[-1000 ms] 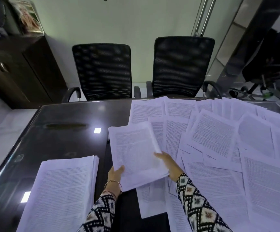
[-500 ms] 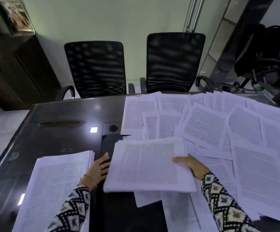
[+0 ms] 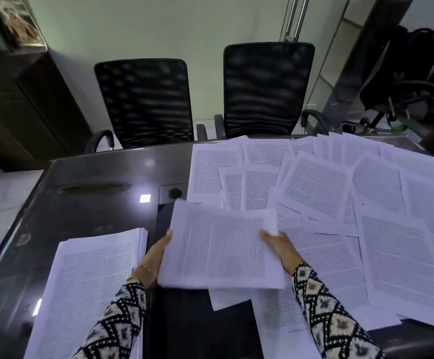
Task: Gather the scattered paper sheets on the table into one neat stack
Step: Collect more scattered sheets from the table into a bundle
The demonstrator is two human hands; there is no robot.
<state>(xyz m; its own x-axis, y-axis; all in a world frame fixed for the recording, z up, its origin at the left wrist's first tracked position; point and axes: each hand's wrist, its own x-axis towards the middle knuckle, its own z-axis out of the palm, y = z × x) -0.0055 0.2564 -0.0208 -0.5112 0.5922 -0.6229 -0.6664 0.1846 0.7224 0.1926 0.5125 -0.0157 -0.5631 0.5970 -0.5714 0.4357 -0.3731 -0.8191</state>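
Head view shows the left hand [image 3: 156, 255] and right hand [image 3: 279, 248] apart, each clamped on an opposite side edge of a bundle of sheets [image 3: 223, 250], which is held just above the worktop [image 3: 94, 203]. Gripping both edges probably keeps the pages square for transfer. A taller stack [image 3: 88, 286] lies at the near left and is the likely destination. Loose sheets [image 3: 314, 187] overlap across the right half, not yet collected. The worktop surface is dark and glossy, with light reflections. Beyond its far edge stand two black mesh chairs [image 3: 145, 102]. A dark cabinet [image 3: 29, 112] stands at the left.
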